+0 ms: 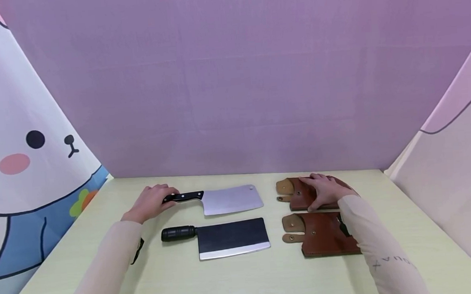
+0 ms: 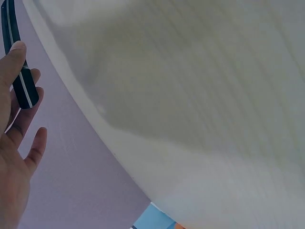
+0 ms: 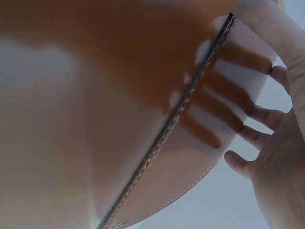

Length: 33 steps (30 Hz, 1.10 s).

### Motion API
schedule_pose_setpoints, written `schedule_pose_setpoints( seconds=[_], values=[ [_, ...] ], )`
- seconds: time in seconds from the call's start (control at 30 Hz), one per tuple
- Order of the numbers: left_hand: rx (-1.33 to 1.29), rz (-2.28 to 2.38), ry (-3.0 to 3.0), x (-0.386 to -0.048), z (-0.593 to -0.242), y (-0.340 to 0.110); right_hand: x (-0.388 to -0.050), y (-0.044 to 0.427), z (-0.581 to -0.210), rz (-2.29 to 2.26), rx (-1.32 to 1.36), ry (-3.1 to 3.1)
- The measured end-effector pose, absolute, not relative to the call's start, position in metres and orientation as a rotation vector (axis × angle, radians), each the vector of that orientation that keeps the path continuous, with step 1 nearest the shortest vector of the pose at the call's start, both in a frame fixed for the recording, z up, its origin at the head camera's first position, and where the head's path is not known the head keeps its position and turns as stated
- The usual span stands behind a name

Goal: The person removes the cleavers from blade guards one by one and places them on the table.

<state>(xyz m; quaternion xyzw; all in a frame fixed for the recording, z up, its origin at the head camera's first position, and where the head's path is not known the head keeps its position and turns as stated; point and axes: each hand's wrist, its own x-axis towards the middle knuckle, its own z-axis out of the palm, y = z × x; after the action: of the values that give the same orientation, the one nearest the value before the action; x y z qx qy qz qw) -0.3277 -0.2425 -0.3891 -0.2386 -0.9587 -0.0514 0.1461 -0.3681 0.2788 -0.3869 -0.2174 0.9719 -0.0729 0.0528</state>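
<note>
My left hand (image 1: pixel 152 202) holds the black riveted handle of a silver cleaver (image 1: pixel 232 200) at the back of the table. In the left wrist view, thumb and fingers lie around the handle (image 2: pixel 24 86), with the little finger free. My right hand (image 1: pixel 324 191) spans the back brown leather knife sheath (image 1: pixel 300 200), thumb at its near edge and fingers at its far edge. In the right wrist view, the fingers (image 3: pixel 264 117) meet the edge of the glossy leather. A second cleaver (image 1: pixel 233 237), dark-bladed with a round black handle, lies in front of the silver one.
Nearer me on the right lies a second brown leather sheath (image 1: pixel 328 236), its snap strap and tan flap pointing left. The pale table (image 1: pixel 228 284) ends at a purple backdrop (image 1: pixel 231 83). Printed cloths hang at left (image 1: pixel 15 112) and right (image 1: pixel 459 177).
</note>
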Motion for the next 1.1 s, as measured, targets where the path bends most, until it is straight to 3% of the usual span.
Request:
schedule_pose_setpoints(
  seconds=[1.1],
  values=[
    [-0.669,-0.227,-2.859,-0.333,-0.408,-0.25,-0.37,0.273,-0.384,-0.323,-0.534,2.786]
  ],
)
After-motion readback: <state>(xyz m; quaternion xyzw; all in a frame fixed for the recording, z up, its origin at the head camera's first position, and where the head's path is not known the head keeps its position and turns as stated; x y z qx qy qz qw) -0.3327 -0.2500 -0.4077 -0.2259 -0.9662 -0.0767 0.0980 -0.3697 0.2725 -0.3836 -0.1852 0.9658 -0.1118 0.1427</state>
